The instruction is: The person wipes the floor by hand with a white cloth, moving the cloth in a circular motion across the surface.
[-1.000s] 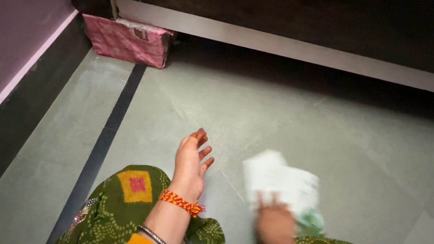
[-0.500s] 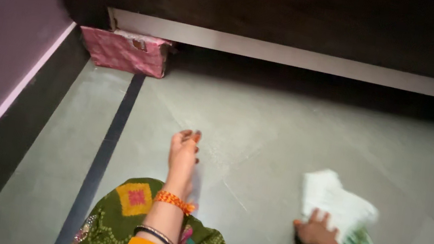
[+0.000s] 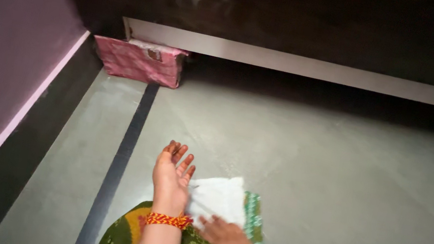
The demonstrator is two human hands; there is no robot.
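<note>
A white cloth with a green patterned edge lies on the grey floor tiles just in front of my knees. My right hand presses on its near edge, fingers spread flat over it. My left hand is raised just left of the cloth, palm turned inward and fingers apart, touching or almost touching the cloth's left edge. An orange thread band and a bangle sit on my left wrist. My green patterned clothing shows at the bottom of the view.
A pink patterned box stands against the wall at the back left. A pale ledge runs across the back under dark furniture. A purple wall with a dark skirting borders the left. A dark strip crosses the floor tiles.
My right hand has swept the cloth from the right over to the left, up beside my left hand. The left hand stayed roughly in place and turned palm inward.
</note>
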